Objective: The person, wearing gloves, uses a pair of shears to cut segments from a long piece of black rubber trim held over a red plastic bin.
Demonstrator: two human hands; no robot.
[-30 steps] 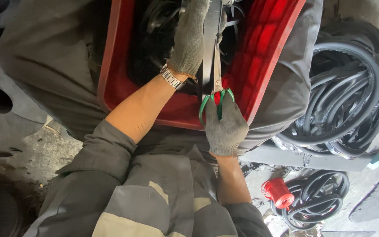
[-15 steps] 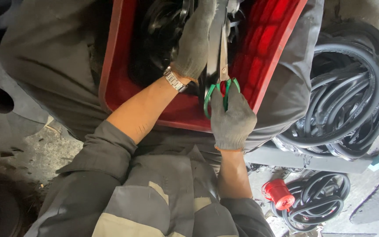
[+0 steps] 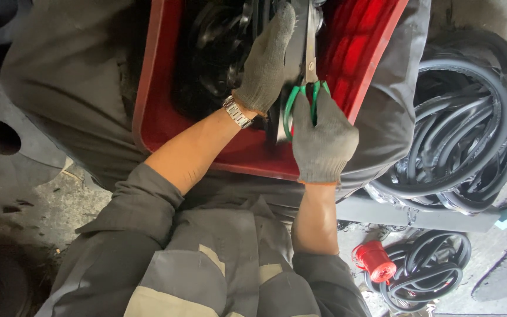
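My right hand (image 3: 322, 138), in a grey knit glove, grips green-handled scissors (image 3: 307, 88) whose blades point away from me along a black rubber strip (image 3: 289, 64). My left hand (image 3: 265, 61), gloved too and with a metal wristwatch (image 3: 237, 112) at the wrist, holds that strip just left of the blades. Both hands work over a red plastic tray (image 3: 165, 123) resting on my lap, with dark rubber pieces piled inside it.
Coils of black rubber tubing (image 3: 470, 135) lie on the right, with a smaller coil (image 3: 429, 273) and a red plug-like piece (image 3: 375, 261) below. A grey metal bar (image 3: 406, 211) runs under the coils. Dirty concrete floor (image 3: 24, 194) lies left.
My right hand has pushed the scissors farther away from me along the strip. My left hand has slid forward on the strip with it.
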